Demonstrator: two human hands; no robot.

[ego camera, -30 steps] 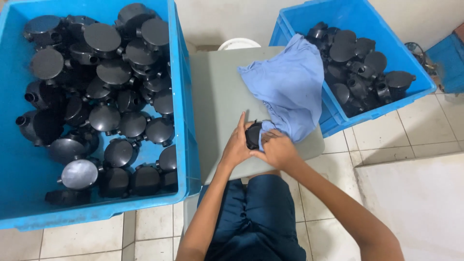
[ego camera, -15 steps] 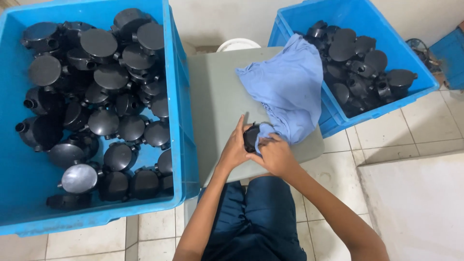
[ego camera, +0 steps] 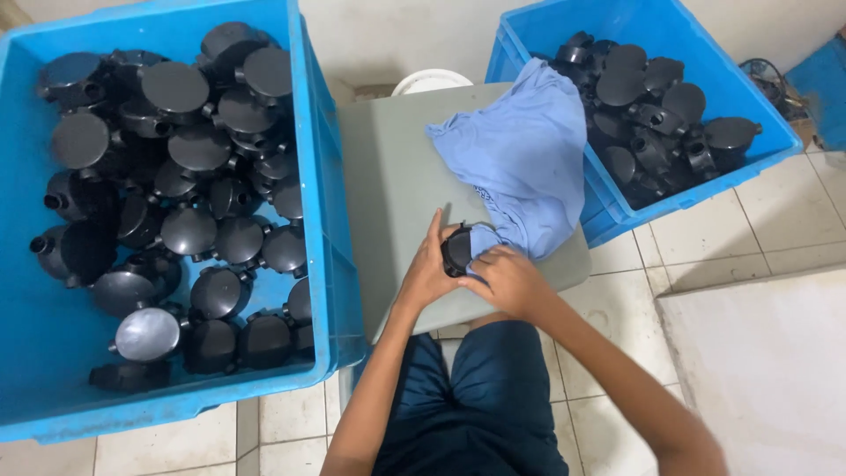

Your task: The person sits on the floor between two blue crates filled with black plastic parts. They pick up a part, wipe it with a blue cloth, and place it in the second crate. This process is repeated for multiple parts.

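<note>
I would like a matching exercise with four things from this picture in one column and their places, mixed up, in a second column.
Things:
1. black part
2. blue cloth
3. left crate
4. white bucket

Places:
A. behind the grey table
B. spread over the table and the right crate
C. between left hand and right hand
D. on the floor, full of round black parts

Pairs: 1-C, 2-B, 3-D, 4-A

Both bare forearms are extended forward from the lap and brought together. The left hand [ego camera: 426,275] is cupped, fingers pointed up, thumb side turned inward. The right hand [ego camera: 509,280] is curled knuckles-up against it, its grip closed, the wrist bent slightly inward.
</note>
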